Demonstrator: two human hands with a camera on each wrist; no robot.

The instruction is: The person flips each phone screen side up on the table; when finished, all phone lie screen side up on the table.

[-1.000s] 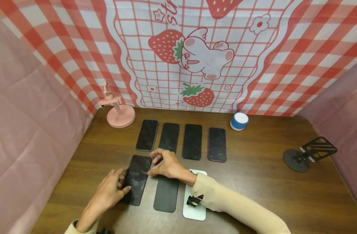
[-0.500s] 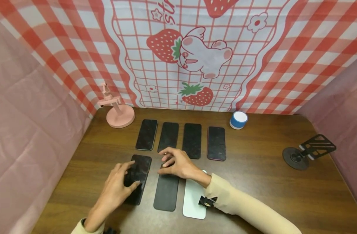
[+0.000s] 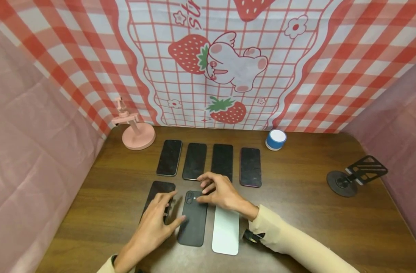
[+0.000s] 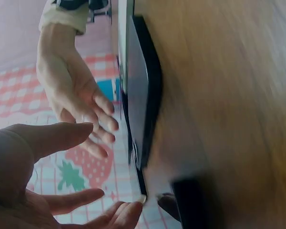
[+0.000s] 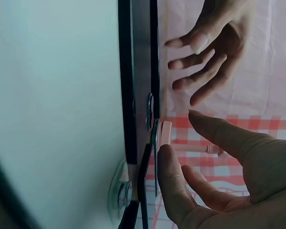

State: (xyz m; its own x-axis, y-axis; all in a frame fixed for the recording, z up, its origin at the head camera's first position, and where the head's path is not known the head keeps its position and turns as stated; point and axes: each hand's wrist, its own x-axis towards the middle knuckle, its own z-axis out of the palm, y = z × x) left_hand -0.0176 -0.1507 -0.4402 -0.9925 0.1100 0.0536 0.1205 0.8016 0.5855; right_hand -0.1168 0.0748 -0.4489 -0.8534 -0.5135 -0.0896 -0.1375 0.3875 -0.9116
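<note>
"Tabletop (image 3: 290, 182) first: what do we have lying on it?"

"We count 7 phones (image 3: 250, 167) in 2 rows. 4 make up the far row, dark screens up. Nearer us lie 3: a black phone (image 3: 163, 186) on the left, a dark grey phone (image 3: 192, 227) back up in the middle, and a pale mint phone (image 3: 225, 235) on the right."

"And our left hand (image 3: 155, 220)?"

"It hangs over the black phone, thumb and fingers spread well apart, gripping nothing. From above, its thumb tip overlaps the grey phone's left edge; we can't tell if they touch."

"Our right hand (image 3: 223, 193)?"

"Over the far ends of the grey and mint phones, fingers gently bent, thumb apart from them, with nothing in its hold. Contact with the grey phone we can't make out."

"What else do we see?"

"A pink stand (image 3: 138, 135) at the far left, a blue and white cylinder (image 3: 275, 140) past the far row's right end, a black stand (image 3: 342, 184) well off to the right, and strawberry-print cloth (image 3: 201, 94) hanging behind."
</note>
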